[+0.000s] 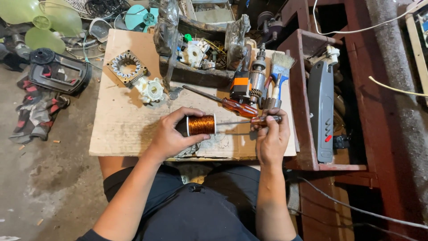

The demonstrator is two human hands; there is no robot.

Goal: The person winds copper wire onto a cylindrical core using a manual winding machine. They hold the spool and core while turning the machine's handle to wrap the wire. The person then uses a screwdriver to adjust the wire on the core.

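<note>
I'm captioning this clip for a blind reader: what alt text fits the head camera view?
Seen from above, a person's left hand holds a spool of copper wire while the right hand grips a small screwdriver pointing at the spool, over a cardboard sheet. A red-handled screwdriver, paintbrush and motor parts lie beyond.

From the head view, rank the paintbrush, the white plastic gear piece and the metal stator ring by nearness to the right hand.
1. Paintbrush: just above the right hand, at the board's right edge.
2. White plastic gear piece: up and left, mid-board.
3. Metal stator ring: farthest, top-left corner.
</note>
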